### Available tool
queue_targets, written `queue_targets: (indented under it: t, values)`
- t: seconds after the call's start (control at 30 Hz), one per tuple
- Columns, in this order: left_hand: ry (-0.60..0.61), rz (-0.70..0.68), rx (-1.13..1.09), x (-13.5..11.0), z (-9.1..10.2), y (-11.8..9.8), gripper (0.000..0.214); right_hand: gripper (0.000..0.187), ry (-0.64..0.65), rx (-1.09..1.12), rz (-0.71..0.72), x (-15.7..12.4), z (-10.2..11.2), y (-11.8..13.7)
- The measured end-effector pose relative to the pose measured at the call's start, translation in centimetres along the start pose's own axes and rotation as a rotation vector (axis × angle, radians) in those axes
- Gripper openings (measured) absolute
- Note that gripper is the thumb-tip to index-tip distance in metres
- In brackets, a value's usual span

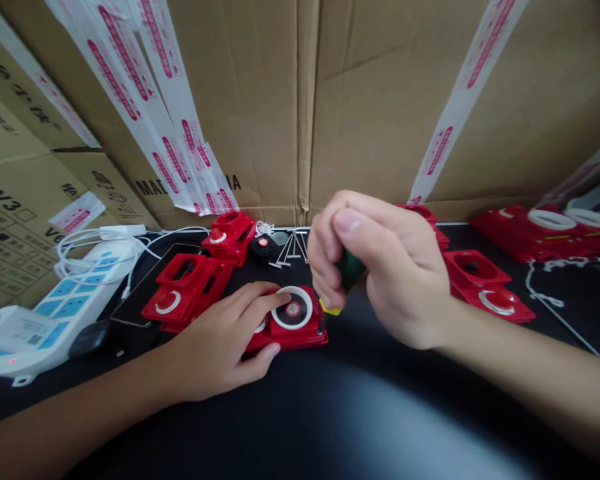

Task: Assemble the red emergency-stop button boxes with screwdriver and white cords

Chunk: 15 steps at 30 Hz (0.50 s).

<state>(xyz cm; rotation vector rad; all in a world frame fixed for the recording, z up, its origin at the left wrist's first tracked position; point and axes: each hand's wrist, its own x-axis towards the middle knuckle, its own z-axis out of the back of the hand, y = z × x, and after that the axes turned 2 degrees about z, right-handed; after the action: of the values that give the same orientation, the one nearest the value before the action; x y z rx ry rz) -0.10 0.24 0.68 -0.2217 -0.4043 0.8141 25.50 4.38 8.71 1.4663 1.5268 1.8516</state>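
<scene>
A red plastic toy record player (300, 337) lies on the black table, with a white ring around a small black disc (293, 309) that has a red centre. My left hand (225, 340) grips it from the left: the index finger reaches onto the disc and the thumb lies along the near side. My right hand (380, 267) is a fist around a screwdriver (351, 270) with a green and yellow handle, held above the toy's right end. The tool's dark shaft points down at the right corner of the housing; the exact tip contact is too small to make out.
Similar red housings (185, 293) stand at left, with others (485, 283) at right. Several T-shaped metal pins (293, 250) lie behind the toy near a small black part (264, 247). A power strip (70, 307) with white cables is far left. Cardboard boxes (370, 113) wall off the back.
</scene>
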Motion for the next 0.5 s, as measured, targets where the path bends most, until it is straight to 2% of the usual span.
queue_targets:
  t: [0.13, 0.23, 0.3, 0.4, 0.5]
  values:
    - [0.001, -0.002, 0.02, 0.1, 0.2, -0.2, 0.062, 0.038, 0.242, -0.514, 0.161, 0.4, 1.0, 2.0]
    - [0.008, 0.003, 0.034, 0.1, 0.2, -0.2, 0.064, 0.032, 0.27, -0.824, 0.277, 0.8, 1.6, 3.3]
    - [0.004, 0.003, 0.041, 0.1, 0.2, -0.1, 0.063, 0.038, 0.249, -0.956, 0.28, 0.9, 1.8, 3.8]
    - [-0.005, -0.005, 0.05, 0.0, 0.0, 0.0, 0.062, 0.042, 0.251, -0.981, 0.241, 1.0, 2.0, 4.1]
    - [-0.003, 0.001, 0.051, 0.0, 0.0, -0.1, 0.062, 0.028, 0.236, -0.777, 0.153, 1.0, 2.1, 4.0]
